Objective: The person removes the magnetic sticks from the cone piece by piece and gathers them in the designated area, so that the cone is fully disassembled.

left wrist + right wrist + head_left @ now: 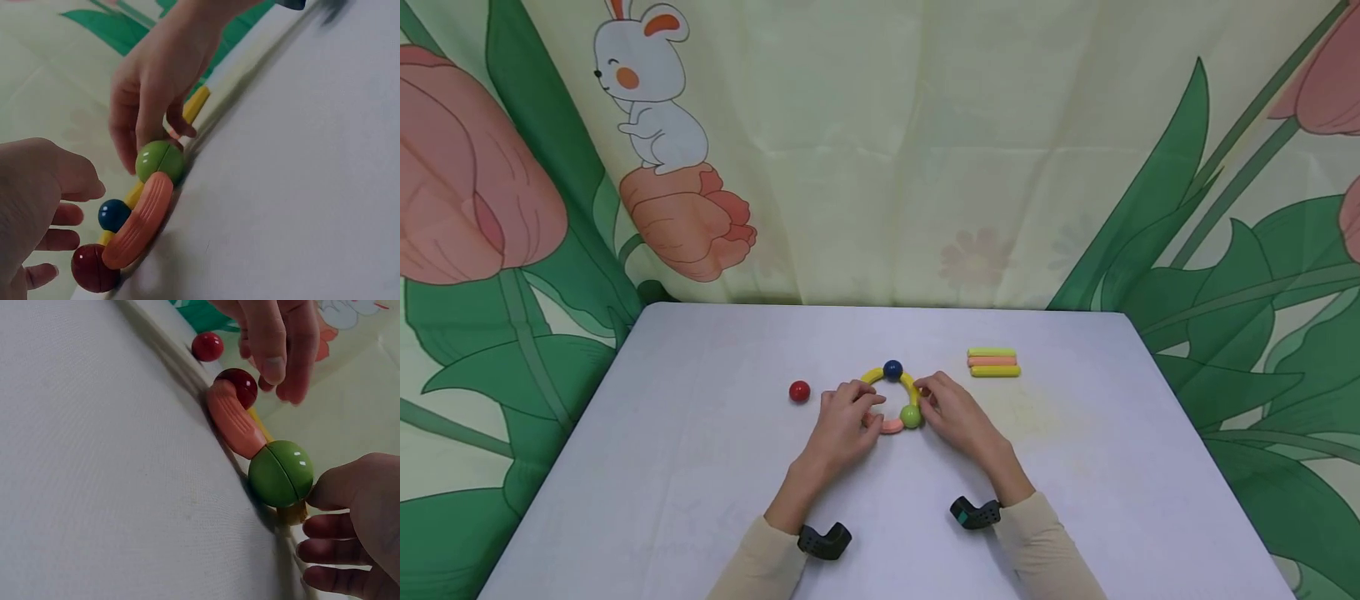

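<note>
A ring of curved pieces and balls lies on the table. Its yellow curved pieces meet a blue ball at the far side. A green ball joins a ridged salmon-pink curved piece, whose other end meets a dark red ball. My left hand is at the ring's left side, fingers loosely bent beside the dark red ball, mostly covering that ball in the head view. On the right side, my right hand has its thumb tip at the green ball's edge and loose fingers beside the yellow piece.
A loose bright red ball sits left of the ring. Several straight sticks, yellow-green, pink and yellow, lie side by side at the right. Behind the white table hangs a printed curtain with a rabbit and tulips.
</note>
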Motion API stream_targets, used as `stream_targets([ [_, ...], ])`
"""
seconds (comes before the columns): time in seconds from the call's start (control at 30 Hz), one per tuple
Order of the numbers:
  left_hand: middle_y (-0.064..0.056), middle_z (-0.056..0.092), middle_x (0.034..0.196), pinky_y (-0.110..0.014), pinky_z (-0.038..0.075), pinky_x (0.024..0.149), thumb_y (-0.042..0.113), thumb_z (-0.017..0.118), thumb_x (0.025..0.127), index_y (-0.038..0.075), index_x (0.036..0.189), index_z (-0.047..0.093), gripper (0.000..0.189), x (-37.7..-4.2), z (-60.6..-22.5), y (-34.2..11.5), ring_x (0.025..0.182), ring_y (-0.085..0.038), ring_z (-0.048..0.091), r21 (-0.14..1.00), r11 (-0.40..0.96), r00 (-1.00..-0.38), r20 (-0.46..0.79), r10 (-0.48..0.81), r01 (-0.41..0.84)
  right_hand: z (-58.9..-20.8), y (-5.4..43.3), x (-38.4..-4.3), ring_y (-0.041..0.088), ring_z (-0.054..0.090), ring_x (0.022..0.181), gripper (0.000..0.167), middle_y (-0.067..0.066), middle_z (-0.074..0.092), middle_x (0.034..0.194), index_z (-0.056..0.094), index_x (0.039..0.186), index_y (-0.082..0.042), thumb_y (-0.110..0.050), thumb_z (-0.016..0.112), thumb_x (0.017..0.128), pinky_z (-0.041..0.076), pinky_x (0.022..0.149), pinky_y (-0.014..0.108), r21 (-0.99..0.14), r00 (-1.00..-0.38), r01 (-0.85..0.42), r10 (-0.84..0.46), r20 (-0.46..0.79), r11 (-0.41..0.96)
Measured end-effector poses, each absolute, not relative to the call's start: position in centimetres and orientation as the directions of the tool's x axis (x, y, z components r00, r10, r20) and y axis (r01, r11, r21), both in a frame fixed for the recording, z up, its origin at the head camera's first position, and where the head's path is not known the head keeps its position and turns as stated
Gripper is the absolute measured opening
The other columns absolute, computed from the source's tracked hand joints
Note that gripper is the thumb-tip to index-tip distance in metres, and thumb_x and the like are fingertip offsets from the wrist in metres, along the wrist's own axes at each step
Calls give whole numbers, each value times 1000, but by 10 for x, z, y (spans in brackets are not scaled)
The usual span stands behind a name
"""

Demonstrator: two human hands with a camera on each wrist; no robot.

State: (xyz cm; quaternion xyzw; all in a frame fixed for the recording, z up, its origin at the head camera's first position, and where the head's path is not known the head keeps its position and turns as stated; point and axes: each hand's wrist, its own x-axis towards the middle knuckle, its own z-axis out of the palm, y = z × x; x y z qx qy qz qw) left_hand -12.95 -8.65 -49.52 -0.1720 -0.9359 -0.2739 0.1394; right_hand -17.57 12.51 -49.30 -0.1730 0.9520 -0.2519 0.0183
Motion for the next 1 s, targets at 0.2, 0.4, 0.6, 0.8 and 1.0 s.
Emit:
stream_targets([
  [0.2,-4,66,112,-39,44,90,26,76,89,9,111,75,28,-126,-498,-74,108,-21,60,450,761,-872,377,313,467,-495,124,-178,11,54,82,31,1,62,100,64,125,-8,-21,63,97,52,74,26,-516,-953,-280,-301,44,810],
  [0.4,-1,65,116,-30,52,97,20,71,92,10,122,71,32,-123,-502,-66,109,-16,60,463,753,-881,312,355,467,-494,122,-180,12,52,78,32,1,61,93,65,125,-5,-23,62,98,48,71,27,-530,-959,-251,-283,21,810],
  [0.6,-2,65,121,-27,55,96,21,71,92,11,130,66,39,-120,-504,-60,111,-14,63,475,761,-896,260,359,442,-495,117,-185,13,54,76,32,2,63,88,67,123,-4,-25,62,98,48,70,27,-542,-966,-213,-259,-10,813],
  [0.8,-1,66,122,-29,54,98,25,72,93,13,132,65,42,-121,-511,-55,112,-14,63,489,768,-910,250,331,414,-495,113,-190,13,53,66,34,1,62,76,66,122,-4,-27,64,97,44,60,25,-580,-973,-148,-224,-61,801],
  [1.0,-4,67,121,-32,54,98,28,75,90,9,132,64,47,-121,-514,-48,111,-17,62,510,768,-920,263,290,388,-493,111,-187,13,54,65,36,2,65,76,66,120,-2,-29,65,96,44,58,24,-588,-978,-116,-194,-71,801],
])
